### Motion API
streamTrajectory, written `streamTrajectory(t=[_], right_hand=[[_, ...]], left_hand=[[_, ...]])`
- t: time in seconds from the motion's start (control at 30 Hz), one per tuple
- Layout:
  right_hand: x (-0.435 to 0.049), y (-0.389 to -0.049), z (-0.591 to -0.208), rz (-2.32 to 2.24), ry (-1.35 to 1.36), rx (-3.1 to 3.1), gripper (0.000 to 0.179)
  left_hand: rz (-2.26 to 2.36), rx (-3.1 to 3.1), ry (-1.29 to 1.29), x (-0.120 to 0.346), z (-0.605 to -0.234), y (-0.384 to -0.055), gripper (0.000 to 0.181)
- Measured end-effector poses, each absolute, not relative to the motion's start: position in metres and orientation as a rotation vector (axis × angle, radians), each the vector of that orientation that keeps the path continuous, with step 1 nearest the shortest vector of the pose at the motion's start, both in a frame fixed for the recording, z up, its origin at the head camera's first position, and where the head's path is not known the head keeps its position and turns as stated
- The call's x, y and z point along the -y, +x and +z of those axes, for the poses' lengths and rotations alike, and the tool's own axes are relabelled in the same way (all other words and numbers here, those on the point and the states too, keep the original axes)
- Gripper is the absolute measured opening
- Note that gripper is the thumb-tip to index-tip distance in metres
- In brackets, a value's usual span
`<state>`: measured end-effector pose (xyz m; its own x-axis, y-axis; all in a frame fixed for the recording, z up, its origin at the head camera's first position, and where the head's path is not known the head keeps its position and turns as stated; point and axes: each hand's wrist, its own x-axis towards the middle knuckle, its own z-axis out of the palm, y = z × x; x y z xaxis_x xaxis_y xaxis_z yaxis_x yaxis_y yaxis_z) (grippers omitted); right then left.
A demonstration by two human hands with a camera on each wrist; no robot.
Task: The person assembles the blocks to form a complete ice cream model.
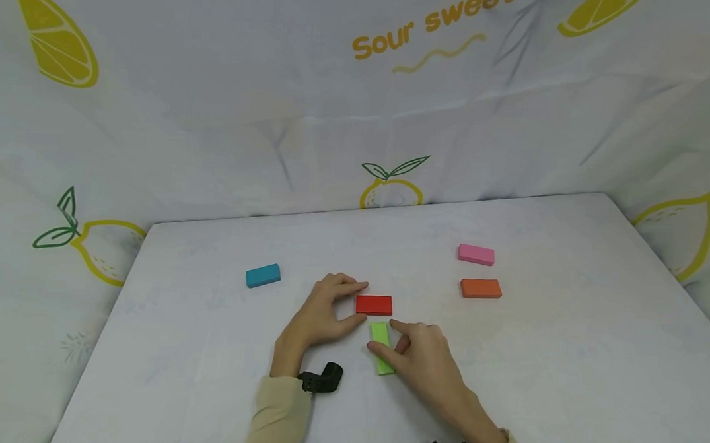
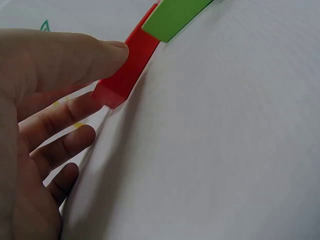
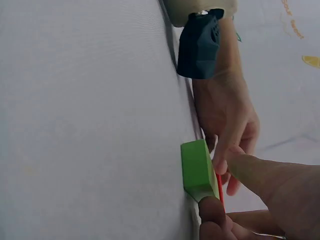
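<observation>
Lying left of the left fingers, well apart from them, a blue block (image 1: pixel 263 275) rests flat on a white table (image 1: pixel 147 344). Next comes the left hand (image 1: pixel 321 316), its tan sleeve (image 1: pixel 280 416) behind the fingers and a black wrist device (image 1: pixel 322 377) at the cuff. Its thumb lies at the near edge of a red block (image 1: pixel 374 305) and its index finger at the far edge, so that the left end of the block is grasped between them; the other fingers spread loosely beyond, as the left wrist view shows. The rest of the red block extends rightward from these fingertips.

Just on the near side of the red block, between the left thumb and the right index finger, a green block (image 1: pixel 380 331) lies lengthwise toward the person. The right hand (image 1: pixel 429 363) bends over it: the thumb crosses above the green block, its tip past the left edge, while the index fingertip sits just beside the right edge. Whether these two fingers pinch the block cannot be told.

To the right of the right fingers and farther from the person, well apart from them, lie a pink block (image 1: pixel 476 254) and, just nearer, an orange block (image 1: pixel 481 289).
</observation>
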<state>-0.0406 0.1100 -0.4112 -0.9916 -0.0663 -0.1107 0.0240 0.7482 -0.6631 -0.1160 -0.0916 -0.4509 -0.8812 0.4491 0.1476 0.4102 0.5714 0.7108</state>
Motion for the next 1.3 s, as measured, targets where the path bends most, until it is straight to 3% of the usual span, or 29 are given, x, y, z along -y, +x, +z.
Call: streamTrajectory(t=[0.33,0.83,1.0,1.17,1.3], right_hand=[[-0.115,-0.042,-0.406,-1.083,-0.022,-2.729,0.059],[-0.117,-0.048,-0.407,-1.099,-0.035,-2.794,0.045],[-0.134,-0.07,-0.413,-1.159,-0.237,-2.825,0.033],[-0.147,-0.088,-0.428,-1.198,-0.502,-2.726,0.041],[-0.153,-0.093,-0.436,-1.191,-0.534,-2.713,0.04]], left_hand=[[1.24,-2.843,0.791,0.1,-0.456,-0.113,0.036],[1.236,-2.869,0.83,0.1,-0.46,-0.113,0.031],[1.237,-2.893,0.816,0.101,-0.46,-0.113,0.031],[1.237,-2.904,0.851,0.099,-0.462,-0.112,0.031],[1.23,-2.896,0.877,0.095,-0.461,-0.112,0.031]])
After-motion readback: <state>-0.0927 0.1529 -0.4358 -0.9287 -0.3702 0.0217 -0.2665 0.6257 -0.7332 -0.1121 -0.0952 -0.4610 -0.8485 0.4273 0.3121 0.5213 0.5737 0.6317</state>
